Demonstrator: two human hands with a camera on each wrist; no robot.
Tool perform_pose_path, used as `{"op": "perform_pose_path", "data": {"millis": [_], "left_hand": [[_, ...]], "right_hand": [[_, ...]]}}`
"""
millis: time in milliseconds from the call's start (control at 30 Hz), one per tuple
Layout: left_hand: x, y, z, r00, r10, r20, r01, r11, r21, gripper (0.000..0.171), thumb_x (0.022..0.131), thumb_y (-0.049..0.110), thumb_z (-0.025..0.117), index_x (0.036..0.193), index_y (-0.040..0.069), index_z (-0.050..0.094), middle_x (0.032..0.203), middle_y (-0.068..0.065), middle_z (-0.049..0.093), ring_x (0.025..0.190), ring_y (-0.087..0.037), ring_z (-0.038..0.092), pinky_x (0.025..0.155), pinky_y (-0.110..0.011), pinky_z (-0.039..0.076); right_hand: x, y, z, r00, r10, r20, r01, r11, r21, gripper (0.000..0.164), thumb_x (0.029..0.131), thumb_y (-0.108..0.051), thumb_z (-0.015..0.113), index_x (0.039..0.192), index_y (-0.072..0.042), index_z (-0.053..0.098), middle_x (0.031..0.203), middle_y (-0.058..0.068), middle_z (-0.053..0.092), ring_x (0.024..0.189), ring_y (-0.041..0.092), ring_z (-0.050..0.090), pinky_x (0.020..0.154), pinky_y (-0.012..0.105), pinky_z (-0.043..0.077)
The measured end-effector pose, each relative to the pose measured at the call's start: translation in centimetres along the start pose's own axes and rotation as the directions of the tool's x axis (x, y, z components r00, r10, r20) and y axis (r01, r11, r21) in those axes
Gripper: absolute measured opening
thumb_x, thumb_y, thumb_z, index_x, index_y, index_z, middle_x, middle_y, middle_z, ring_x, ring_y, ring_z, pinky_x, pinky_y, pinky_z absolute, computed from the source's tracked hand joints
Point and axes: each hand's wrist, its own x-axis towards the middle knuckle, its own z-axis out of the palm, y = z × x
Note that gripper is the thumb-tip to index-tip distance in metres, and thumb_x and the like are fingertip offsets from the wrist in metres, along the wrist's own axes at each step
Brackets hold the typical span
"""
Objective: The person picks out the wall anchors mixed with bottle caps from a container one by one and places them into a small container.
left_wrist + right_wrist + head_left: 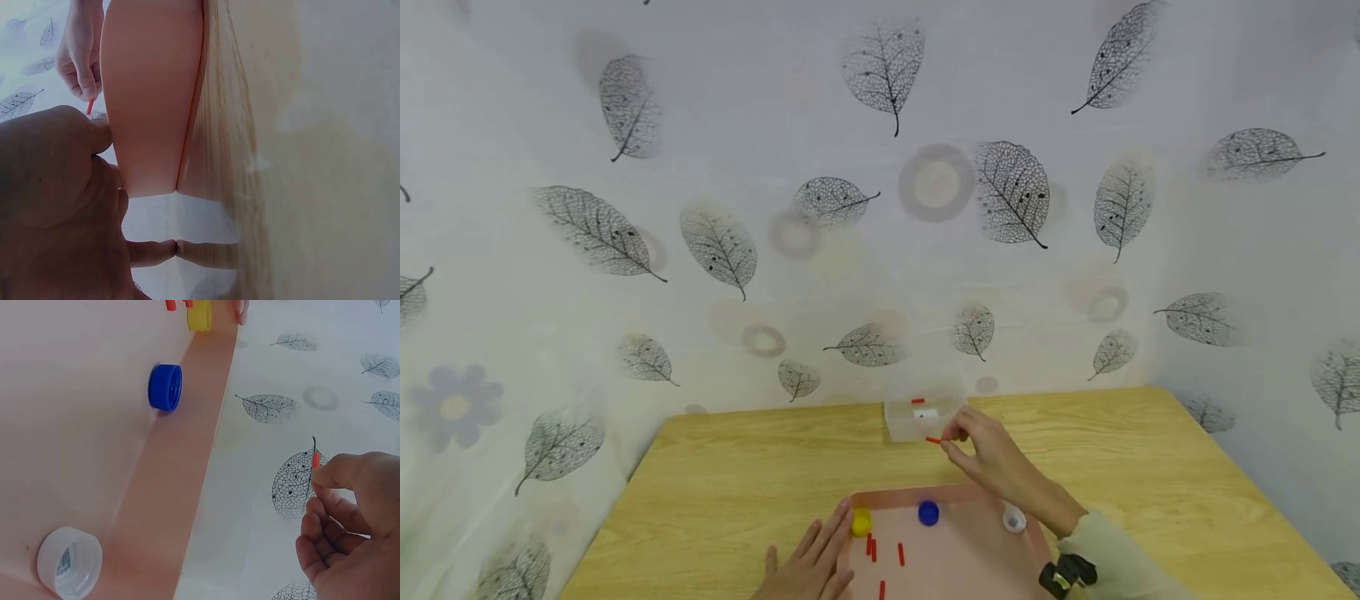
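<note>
My right hand (996,457) pinches a short red stick (933,440) between thumb and fingertips, in front of a translucent box (904,429). Inside that box lie another red stick (918,401) and a small white piece (925,413). My left hand (811,565) rests along the left side of a pink tray (910,497), its fingers extended against the rim. Several red sticks (901,554) lie in the tray's left part. The right wrist view shows the pinched stick poking up past the thumb.
Three caps sit in the tray: a yellow cap (861,522) at the back left corner, a blue cap (928,512) by the back wall, and a white cap (1014,519) at the right. The wooden table (722,475) meets a leaf-patterned wall (850,275) behind the box.
</note>
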Motion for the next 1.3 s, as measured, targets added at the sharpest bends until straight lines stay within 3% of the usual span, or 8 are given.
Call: {"op": "perform_pose_path", "data": {"millis": [300,533,667,967,1300], "left_hand": [[0.2,-0.1,0.1,1.000,0.007,0.008,-0.007,1.000,0.012,0.065,0.095,0.065,0.019,0.153,0.037,0.005,0.157,0.021,-0.003,0.135,-0.035,0.033,0.078,-0.087,0.012],[0.2,-0.3,0.4,1.000,-0.021,0.000,0.021,1.000,0.005,0.066,0.094,0.067,0.020,0.152,0.038,0.005,0.156,0.022,-0.002,0.135,-0.035,0.033,0.078,-0.087,0.011],[0.3,-0.3,0.4,1.000,-0.028,0.000,0.028,1.000,0.000,0.066,0.094,0.067,0.020,0.152,0.039,0.006,0.156,0.022,-0.001,0.135,-0.035,0.033,0.079,-0.087,0.010],[0.5,-0.2,0.4,1.000,-0.005,0.003,0.005,1.000,-0.001,0.065,0.095,0.066,0.020,0.152,0.039,0.004,0.156,0.022,-0.002,0.135,-0.036,0.033,0.078,-0.087,0.010],[0.4,-0.1,0.4,1.000,-0.022,0.012,0.022,1.000,-0.001,0.066,0.094,0.067,0.019,0.152,0.039,0.005,0.156,0.022,-0.002,0.135,-0.035,0.032,0.078,-0.087,0.011]], "right_hand": [[0.9,1.1,0.0,1.000,0.007,0.008,-0.007,1.000,-0.014,0.008,0.084,-0.006,0.069,0.083,-0.010,0.063,0.081,-0.002,0.055,0.074,0.020,0.055,0.066,0.023,0.047],[1.4,2.1,0.3,1.000,0.022,0.000,-0.022,0.999,-0.036,0.009,0.083,-0.005,0.070,0.084,-0.010,0.063,0.081,-0.002,0.055,0.072,0.016,0.053,0.064,0.024,0.046],[1.7,2.9,0.6,0.999,0.046,-0.010,-0.046,0.999,-0.026,0.006,0.083,-0.005,0.069,0.084,-0.007,0.064,0.081,0.000,0.056,0.073,0.016,0.053,0.065,0.031,0.048],[2.5,5.0,1.4,0.993,0.115,-0.035,-0.117,0.992,-0.056,0.009,0.083,-0.004,0.071,0.083,-0.009,0.064,0.079,-0.001,0.055,0.071,0.017,0.052,0.064,0.026,0.045],[3.6,6.1,2.3,0.992,0.122,-0.043,-0.124,0.990,-0.065,0.008,0.080,-0.002,0.071,0.080,-0.007,0.064,0.078,0.002,0.057,0.071,0.016,0.053,0.064,0.028,0.047]]}}
